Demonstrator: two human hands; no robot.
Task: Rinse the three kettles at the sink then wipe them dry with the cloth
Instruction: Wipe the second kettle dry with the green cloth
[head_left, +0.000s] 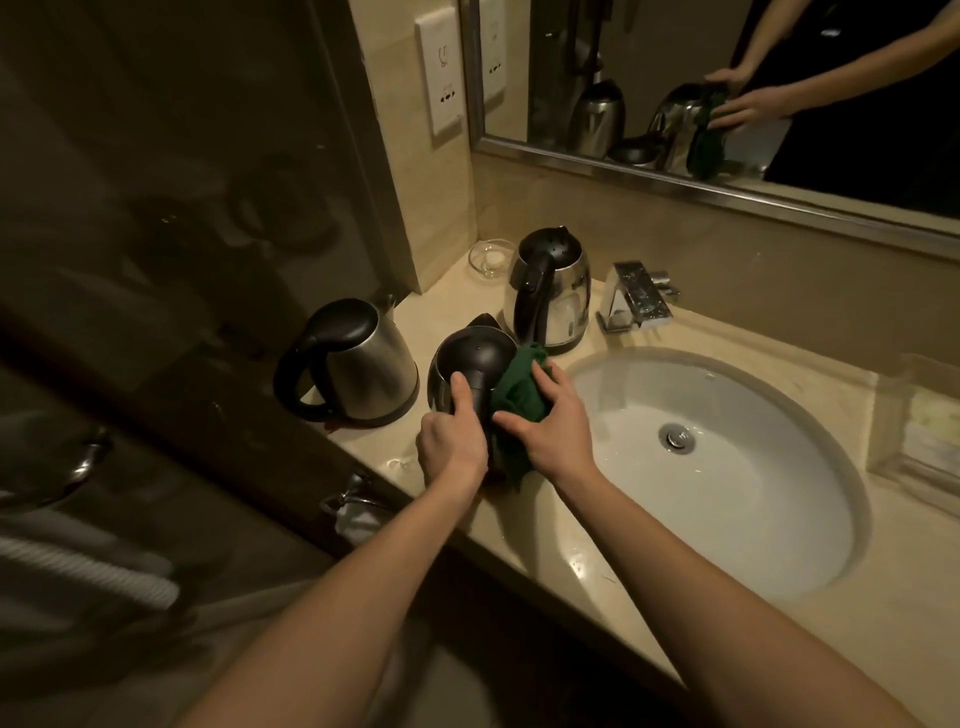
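Three steel kettles with black lids and handles stand on the beige counter left of the sink. My left hand grips the black handle of the middle kettle. My right hand presses a dark green cloth against that kettle's right side. A second kettle sits at the far left, its handle toward me. The third kettle stands upright behind, next to the faucet.
A small glass dish sits in the back corner. The mirror above reflects my hands and the kettles. A clear tray stands at the counter's right. A wall outlet is above the counter; a dark glass partition is at the left.
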